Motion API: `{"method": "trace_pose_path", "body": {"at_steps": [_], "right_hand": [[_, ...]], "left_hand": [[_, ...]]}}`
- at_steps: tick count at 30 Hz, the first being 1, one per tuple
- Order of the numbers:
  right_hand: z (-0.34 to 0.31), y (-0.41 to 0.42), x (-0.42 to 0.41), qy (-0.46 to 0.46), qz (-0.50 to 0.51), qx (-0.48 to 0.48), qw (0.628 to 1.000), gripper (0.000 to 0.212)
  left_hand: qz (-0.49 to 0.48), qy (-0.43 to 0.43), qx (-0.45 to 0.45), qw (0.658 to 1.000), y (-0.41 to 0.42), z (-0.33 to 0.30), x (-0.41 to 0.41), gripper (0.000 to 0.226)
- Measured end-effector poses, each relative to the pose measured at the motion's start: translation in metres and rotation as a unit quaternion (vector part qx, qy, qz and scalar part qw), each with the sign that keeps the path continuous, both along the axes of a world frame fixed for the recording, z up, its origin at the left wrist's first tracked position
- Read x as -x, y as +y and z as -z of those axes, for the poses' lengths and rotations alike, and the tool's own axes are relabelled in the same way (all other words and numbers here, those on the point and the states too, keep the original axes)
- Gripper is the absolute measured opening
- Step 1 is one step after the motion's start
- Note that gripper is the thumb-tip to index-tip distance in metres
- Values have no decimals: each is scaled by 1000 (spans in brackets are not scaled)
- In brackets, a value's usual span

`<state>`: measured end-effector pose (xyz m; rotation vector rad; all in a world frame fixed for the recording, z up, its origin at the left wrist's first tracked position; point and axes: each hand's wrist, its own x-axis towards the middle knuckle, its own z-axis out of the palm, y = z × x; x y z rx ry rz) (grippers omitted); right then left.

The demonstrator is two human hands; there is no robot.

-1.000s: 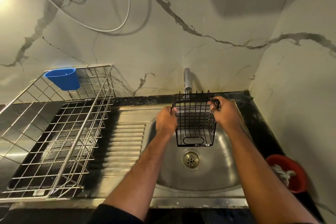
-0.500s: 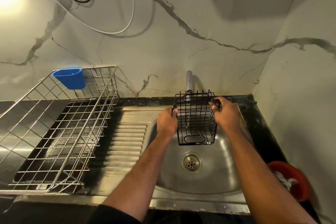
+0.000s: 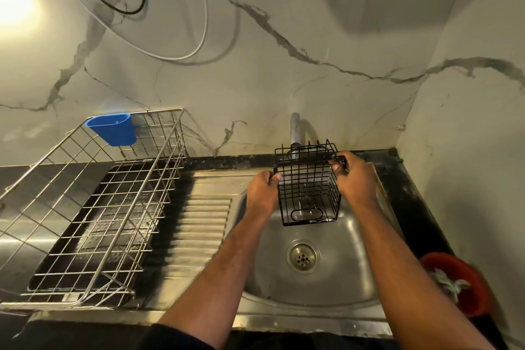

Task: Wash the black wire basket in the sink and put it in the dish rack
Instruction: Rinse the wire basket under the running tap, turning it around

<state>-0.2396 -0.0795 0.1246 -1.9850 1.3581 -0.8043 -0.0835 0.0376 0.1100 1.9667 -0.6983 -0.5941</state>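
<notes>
The black wire basket (image 3: 308, 190) hangs upright over the round steel sink (image 3: 335, 278), right under the tap (image 3: 295, 131). A thin stream of water runs down through it. My left hand (image 3: 262, 193) grips its left top rim. My right hand (image 3: 355, 176) grips its right top rim. The steel wire dish rack (image 3: 93, 207) stands on the counter to the left, with nothing on its floor.
A blue plastic cup (image 3: 113, 129) hangs on the rack's far rim. The ribbed drainboard (image 3: 196, 233) lies between rack and sink. A red bowl (image 3: 457, 281) with scraps sits at the right. Marble walls close in behind and on the right. Cables (image 3: 170, 51) hang above.
The basket stays under the tap in both hands, barely shifted. The camera has tilted up, showing more wall and cables.
</notes>
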Motion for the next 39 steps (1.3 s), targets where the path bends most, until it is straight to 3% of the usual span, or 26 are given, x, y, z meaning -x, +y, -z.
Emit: {"method": "trace_pose_path", "body": {"at_steps": [20,39], "right_hand": [[15,-1,-15,-29,-19,-33,999,26],[16,0,-30,-53,-7,-22,998,28]], "left_hand": [[-26,28,15,999,11,9,-13,15],[-32,22,27,999,21,3,-16,26]]}}
